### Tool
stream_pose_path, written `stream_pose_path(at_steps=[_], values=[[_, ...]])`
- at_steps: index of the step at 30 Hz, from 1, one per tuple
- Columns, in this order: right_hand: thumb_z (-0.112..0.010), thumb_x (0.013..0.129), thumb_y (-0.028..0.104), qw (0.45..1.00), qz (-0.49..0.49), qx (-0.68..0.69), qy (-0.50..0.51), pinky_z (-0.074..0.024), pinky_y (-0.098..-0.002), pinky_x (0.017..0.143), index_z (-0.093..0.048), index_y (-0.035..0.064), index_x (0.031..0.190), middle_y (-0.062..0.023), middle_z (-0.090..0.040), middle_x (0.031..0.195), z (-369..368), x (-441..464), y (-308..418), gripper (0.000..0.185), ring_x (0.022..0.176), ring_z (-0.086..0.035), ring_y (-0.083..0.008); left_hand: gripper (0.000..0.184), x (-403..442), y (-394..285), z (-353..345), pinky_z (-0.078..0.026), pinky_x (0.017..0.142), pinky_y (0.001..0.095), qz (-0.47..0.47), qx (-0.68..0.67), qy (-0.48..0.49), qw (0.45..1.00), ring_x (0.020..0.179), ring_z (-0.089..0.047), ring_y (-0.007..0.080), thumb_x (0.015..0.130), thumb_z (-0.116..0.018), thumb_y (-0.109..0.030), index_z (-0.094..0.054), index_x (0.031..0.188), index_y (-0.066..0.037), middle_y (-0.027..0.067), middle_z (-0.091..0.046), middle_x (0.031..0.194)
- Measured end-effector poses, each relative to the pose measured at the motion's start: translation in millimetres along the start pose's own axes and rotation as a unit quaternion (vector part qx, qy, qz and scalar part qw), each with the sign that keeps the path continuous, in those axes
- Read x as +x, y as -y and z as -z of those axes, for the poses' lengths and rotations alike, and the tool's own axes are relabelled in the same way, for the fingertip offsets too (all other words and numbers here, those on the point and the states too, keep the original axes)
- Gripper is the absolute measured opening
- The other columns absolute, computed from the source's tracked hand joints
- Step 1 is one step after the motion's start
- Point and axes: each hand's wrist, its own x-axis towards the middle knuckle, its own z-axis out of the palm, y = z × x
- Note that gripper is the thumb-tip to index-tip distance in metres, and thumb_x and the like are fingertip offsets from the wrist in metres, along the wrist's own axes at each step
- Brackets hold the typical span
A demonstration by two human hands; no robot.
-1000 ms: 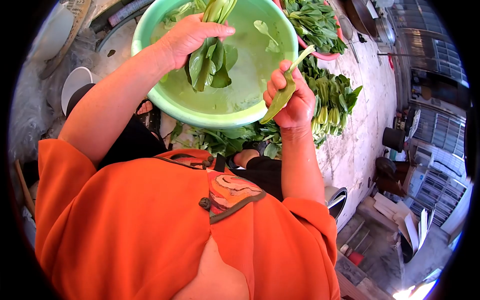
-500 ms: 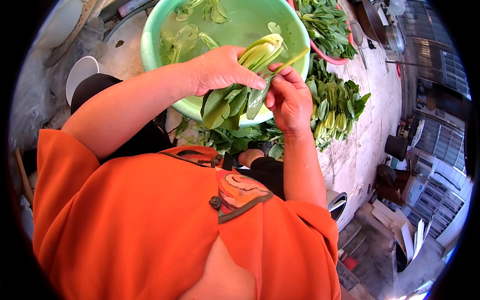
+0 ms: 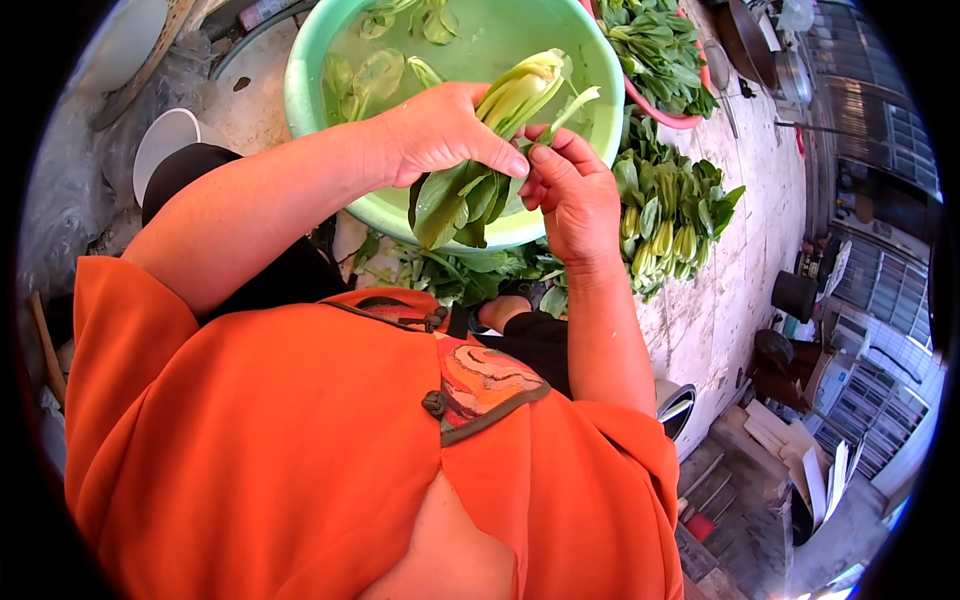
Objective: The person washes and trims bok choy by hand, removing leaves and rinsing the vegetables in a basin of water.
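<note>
My left hand (image 3: 445, 130) is wrapped round a bunch of leafy greens (image 3: 520, 95), its pale stems pointing up and its dark leaves hanging below. Close on its right, my right hand (image 3: 570, 180) pinches a single leaf stalk (image 3: 575, 112) against the bunch. Both hands are over the near part of a green basin (image 3: 303, 85) of water. Loose leaves (image 3: 375, 80) float in the basin at the left, and more lie near its far side.
Piled greens (image 3: 670, 215) lie on the pale floor (image 3: 735, 140) right of the basin. Beyond them a pink basin (image 3: 690, 122) holds more greens. Leaves (image 3: 470, 275) lie near my feet. A white bucket (image 3: 165, 145) stands at the left, a metal container (image 3: 675, 408) at the right.
My left hand has turned the bunch stems-up and moved right. My right hand has brought its stalk over to the bunch. The leaves at the left of the basin have come into view.
</note>
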Motion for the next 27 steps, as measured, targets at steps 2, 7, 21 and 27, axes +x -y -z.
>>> stream_pose_path(at_steps=[2,7,21,27], values=[[-0.063,0.086,0.007,1.000,-0.006,0.006,0.005,-0.0436,-0.0223,0.052,-0.063,0.0003,0.107,-0.0029,-0.063,0.084,3,0,0,0.022,0.061,-0.055,-0.0101,0.037,1,1,1,-0.050,0.082,0.0300,0.025,-0.011,0.002,1.000,0.086,-0.061,0.0130,0.071,-0.079,-0.006,-0.059,0.102,-0.003,0.0042,-0.062,0.093],[-0.058,0.083,-0.001,0.998,-0.021,0.066,-0.007,-0.0442,-0.0231,0.052,-0.063,0.0000,0.108,-0.0023,-0.063,0.085,12,1,1,0.025,0.061,-0.053,-0.0092,0.034,3,-1,12,-0.051,0.081,0.0298,0.047,-0.046,0.005,0.998,0.085,-0.061,0.0128,0.073,-0.078,-0.006,-0.058,0.101,-0.004,0.0041,-0.062,0.090],[-0.059,0.082,-0.002,0.998,-0.020,0.065,0.010,-0.0445,-0.0229,0.051,-0.063,0.0001,0.105,-0.0007,-0.061,0.084,16,2,-2,0.024,0.061,-0.053,-0.0090,0.035,6,0,21,-0.050,0.080,0.0294,0.024,0.004,0.023,0.999,0.083,-0.061,0.0129,0.072,-0.079,-0.010,-0.059,0.100,-0.005,0.0034,-0.062,0.089],[-0.056,0.081,0.000,0.997,0.006,-0.070,-0.015,-0.0432,-0.0214,0.052,-0.065,-0.0005,0.104,-0.0005,-0.062,0.081,16,2,6,0.025,0.060,-0.052,-0.0075,0.042,11,3,26,-0.054,0.078,0.0351,0.034,0.030,-0.023,0.999,0.087,-0.064,0.0195,0.074,-0.077,-0.010,-0.057,0.110,-0.002,0.0100,-0.064,0.095]])
